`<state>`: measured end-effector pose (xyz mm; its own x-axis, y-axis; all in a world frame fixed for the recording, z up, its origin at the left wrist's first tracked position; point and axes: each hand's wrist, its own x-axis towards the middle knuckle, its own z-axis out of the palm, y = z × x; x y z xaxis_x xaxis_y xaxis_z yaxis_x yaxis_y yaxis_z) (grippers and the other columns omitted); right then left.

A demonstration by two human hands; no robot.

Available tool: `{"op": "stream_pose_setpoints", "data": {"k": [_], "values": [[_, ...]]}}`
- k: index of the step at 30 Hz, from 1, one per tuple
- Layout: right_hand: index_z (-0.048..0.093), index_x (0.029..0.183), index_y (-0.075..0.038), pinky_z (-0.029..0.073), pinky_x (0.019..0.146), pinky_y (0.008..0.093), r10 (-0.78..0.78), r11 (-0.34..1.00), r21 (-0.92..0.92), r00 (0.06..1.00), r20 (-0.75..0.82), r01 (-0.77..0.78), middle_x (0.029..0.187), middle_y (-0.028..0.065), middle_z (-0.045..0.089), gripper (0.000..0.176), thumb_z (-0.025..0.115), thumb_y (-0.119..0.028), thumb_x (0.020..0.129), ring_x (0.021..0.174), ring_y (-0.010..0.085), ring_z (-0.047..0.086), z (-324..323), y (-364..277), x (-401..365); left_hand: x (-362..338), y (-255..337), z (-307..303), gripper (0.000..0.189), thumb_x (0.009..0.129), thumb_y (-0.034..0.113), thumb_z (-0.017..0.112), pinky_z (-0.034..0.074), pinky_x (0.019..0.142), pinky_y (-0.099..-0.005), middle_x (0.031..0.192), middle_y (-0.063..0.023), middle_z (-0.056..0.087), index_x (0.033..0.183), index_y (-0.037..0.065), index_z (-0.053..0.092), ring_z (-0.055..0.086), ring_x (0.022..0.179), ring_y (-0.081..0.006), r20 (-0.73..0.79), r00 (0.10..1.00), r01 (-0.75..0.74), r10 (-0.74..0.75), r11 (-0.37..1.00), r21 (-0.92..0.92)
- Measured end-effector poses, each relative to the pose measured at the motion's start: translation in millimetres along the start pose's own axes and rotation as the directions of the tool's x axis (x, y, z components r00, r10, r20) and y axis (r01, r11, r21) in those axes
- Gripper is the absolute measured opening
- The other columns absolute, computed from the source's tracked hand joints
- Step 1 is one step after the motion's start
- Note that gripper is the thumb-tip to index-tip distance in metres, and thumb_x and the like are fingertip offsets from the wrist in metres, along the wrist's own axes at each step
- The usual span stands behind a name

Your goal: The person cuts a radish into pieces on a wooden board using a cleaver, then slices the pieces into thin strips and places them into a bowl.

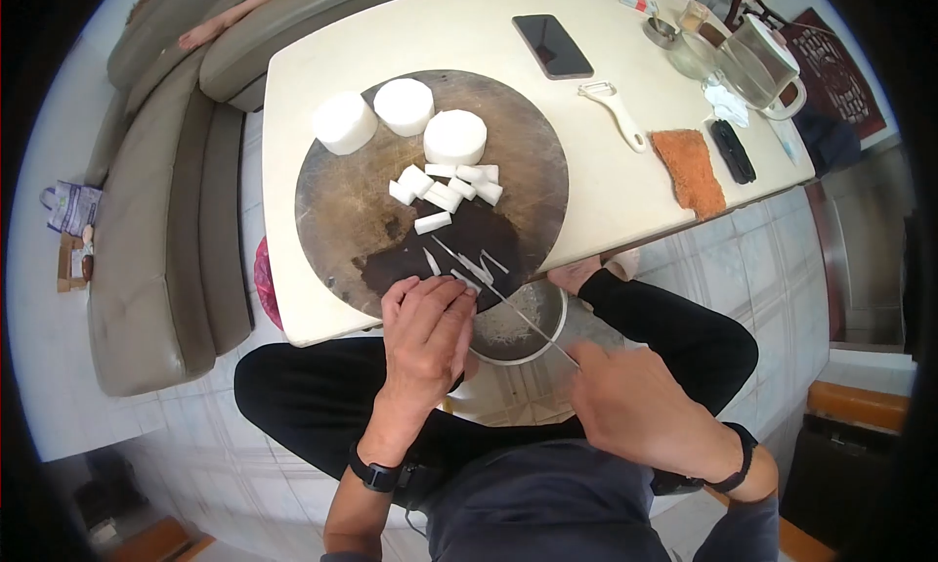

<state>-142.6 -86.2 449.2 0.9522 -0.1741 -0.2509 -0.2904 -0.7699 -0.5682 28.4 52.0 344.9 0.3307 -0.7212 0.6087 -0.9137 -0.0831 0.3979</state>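
On a round wooden chopping board [332, 220], my left hand [425, 332] has its fingers bent and pressed together over a white radish piece [466, 282], mostly hidden beneath them. My right hand [635, 401] grips a knife [528, 320], whose thin blade slants up-left beside the left fingertips. Thin radish strips [477, 269] lie around the blade on the dark, wet part of the board. Farther up are several short radish sticks [442, 196]. Behind those stand three thick round radish chunks [455, 138].
The board sits on a cream table [469, 24]. To the right lie a phone [553, 46], a peeler [616, 112], an orange cloth [689, 171], a black case [733, 151] and a glass pitcher [757, 68]. A white-rimmed bowl [518, 327] is below the table edge. A grey sofa [161, 239] stands left, with another person's arm or leg at its top.
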Motion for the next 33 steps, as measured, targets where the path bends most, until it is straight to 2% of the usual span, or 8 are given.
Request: {"op": "stream_pose_setpoints", "data": {"k": [12,15,18,20,23,27,29,33], "values": [[0.048,0.087,0.003,0.047,0.050,0.0440,0.052,0.999,0.001,0.986,0.158,-0.053,0.059,0.0178,0.058,0.018,0.060,-0.010,0.086,0.054,0.0366,0.061,-15,-1,-9,0,-3,0,0.026,0.065,-0.003,0.074,0.045,0.089,-0.0463,0.095,-0.0116,0.064,0.090,-0.001,0.068,0.063,0.095,-0.0280,0.001,1.000,0.003,-0.003,0.999,-0.034],[0.049,0.086,0.004,0.048,0.050,0.0437,-0.010,0.999,0.036,0.997,0.082,0.007,0.059,0.0173,0.058,0.017,0.061,-0.008,0.083,0.053,0.0362,0.062,-6,-1,0,-2,-3,0,0.025,0.066,-0.003,0.074,0.045,0.089,-0.0465,0.095,-0.0114,0.064,0.090,-0.001,0.067,0.063,0.095,-0.0278,0.014,1.000,0.009,-0.008,0.999,-0.035],[0.054,0.097,0.007,0.045,0.050,0.0455,-0.017,1.000,0.026,0.999,0.030,0.016,0.057,0.0183,0.056,0.018,0.057,-0.006,0.084,0.053,0.0384,0.059,3,-5,16,-3,-2,-2,0.025,0.066,-0.003,0.075,0.045,0.089,-0.0465,0.096,-0.0111,0.065,0.090,-0.001,0.068,0.063,0.096,-0.0277,0.035,0.999,0.017,-0.016,1.000,-0.017],[0.051,0.082,0.004,0.050,0.052,0.0439,-0.027,0.999,0.030,0.999,-0.017,0.027,0.058,0.0176,0.058,0.014,0.061,-0.004,0.079,0.056,0.0375,0.064,5,-7,23,-2,-2,-1,0.025,0.067,-0.003,0.075,0.045,0.090,-0.0463,0.097,-0.0109,0.065,0.091,-0.001,0.068,0.063,0.097,-0.0276,0.032,0.999,0.009,-0.009,1.000,-0.014],[0.051,0.082,0.005,0.047,0.050,0.0452,-0.040,0.997,0.060,0.997,-0.060,0.044,0.057,0.0192,0.056,0.013,0.060,-0.004,0.079,0.055,0.0387,0.062,10,2,15,0,0,-1,0.024,0.067,-0.005,0.075,0.045,0.090,-0.0457,0.096,-0.0113,0.066,0.090,-0.001,0.068,0.064,0.096,-0.0282,0.016,1.000,0.012,-0.012,1.000,-0.006],[0.051,0.083,0.006,0.045,0.050,0.0468,-0.005,0.987,0.158,0.999,-0.049,0.013,0.056,0.0211,0.054,0.013,0.059,-0.004,0.081,0.053,0.0405,0.058,1,3,3,-1,-1,1,0.024,0.069,-0.007,0.075,0.046,0.091,-0.0452,0.097,-0.0112,0.067,0.090,0.001,0.069,0.065,0.096,-0.0282,0.009,1.000,0.023,-0.023,1.000,-0.008],[0.053,0.095,0.006,0.043,0.055,0.0491,0.102,0.975,0.196,0.994,0.044,-0.109,0.059,0.0228,0.053,0.017,0.056,-0.009,0.088,0.059,0.0431,0.057,-4,1,-2,-2,-2,2,0.024,0.069,-0.006,0.075,0.046,0.091,-0.0451,0.097,-0.0110,0.067,0.091,0.001,0.069,0.065,0.096,-0.0279,0.000,1.000,0.025,-0.025,1.000,-0.012],[0.051,0.087,0.006,0.042,0.052,0.0488,0.039,0.976,0.213,0.999,-0.004,-0.037,0.055,0.0219,0.053,0.014,0.057,-0.006,0.085,0.052,0.0422,0.056,-5,2,-8,-3,-2,2,0.024,0.068,-0.006,0.075,0.046,0.091,-0.0447,0.097,-0.0105,0.067,0.091,0.001,0.069,0.065,0.095,-0.0274,0.001,1.000,0.030,-0.030,0.999,-0.012]]}}
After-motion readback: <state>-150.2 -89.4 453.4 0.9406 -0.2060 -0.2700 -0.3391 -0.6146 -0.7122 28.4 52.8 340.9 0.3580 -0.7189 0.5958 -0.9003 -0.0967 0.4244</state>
